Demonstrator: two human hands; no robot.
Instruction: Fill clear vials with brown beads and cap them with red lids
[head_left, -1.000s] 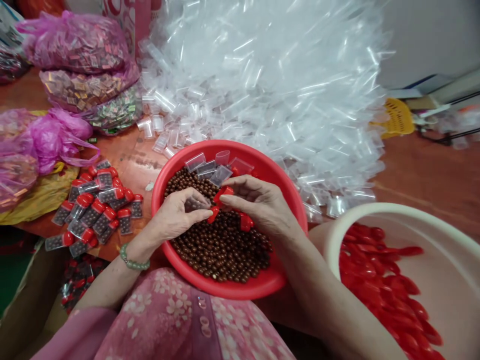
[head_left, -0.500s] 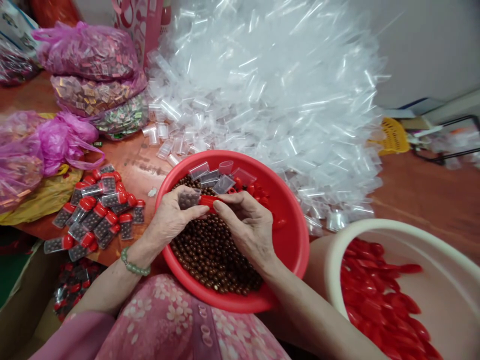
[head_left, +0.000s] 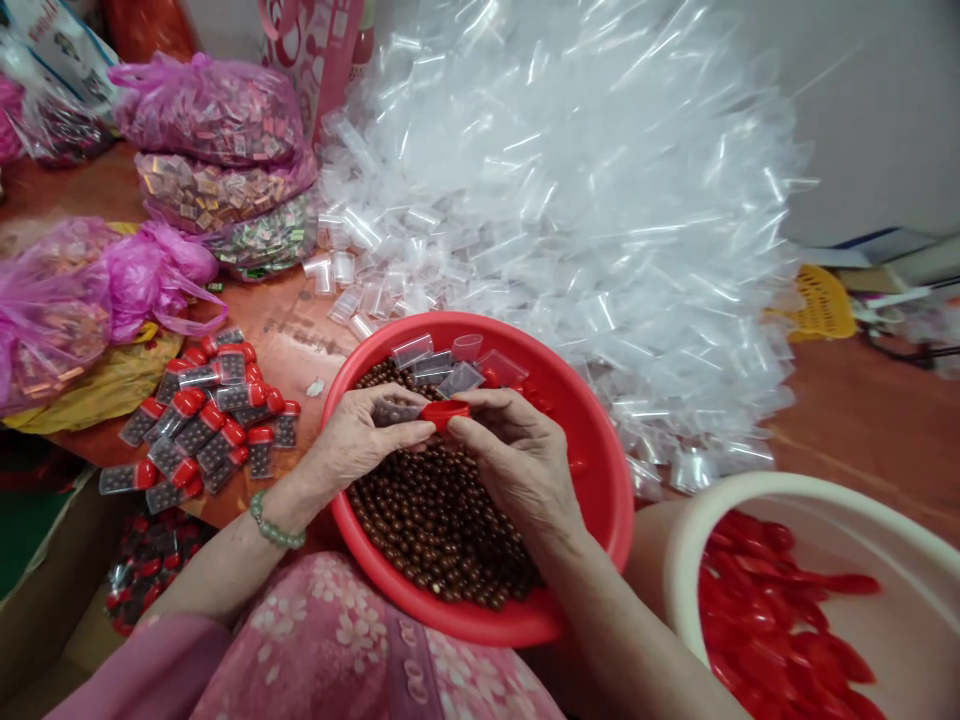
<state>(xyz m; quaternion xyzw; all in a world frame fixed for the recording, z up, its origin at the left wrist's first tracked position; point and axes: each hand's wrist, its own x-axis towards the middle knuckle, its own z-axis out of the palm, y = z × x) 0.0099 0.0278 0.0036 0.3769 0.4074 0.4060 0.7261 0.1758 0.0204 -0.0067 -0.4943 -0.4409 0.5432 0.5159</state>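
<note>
Between the thumb and fingers of my left hand (head_left: 366,432) is a small clear plastic container (head_left: 396,411) with brown balls inside, lying on its side. My right hand (head_left: 523,452) pinches a red cap (head_left: 445,411) at the container's open end; whether it is fully seated I cannot tell. Both hands are over a red basin (head_left: 626,520) that holds many shiny brown balls (head_left: 442,530). Toward the basin's far side lie several clear empty containers (head_left: 459,379) and more red caps, partly hidden behind my right hand.
Filled red-capped containers (head_left: 217,410) are heaped left of the basin, with more in a cardboard box (head_left: 45,590) below. A huge pile of clear containers (head_left: 570,200) rises behind. A cream tub (head_left: 694,560) with red spoon-like pieces (head_left: 780,600) stands right. Pink bags (head_left: 217,110) sit at the left.
The view has shifted, so most things sit a little further right. Both hands keep hold of the container and cap, and the cap has turned slightly between my fingers.
</note>
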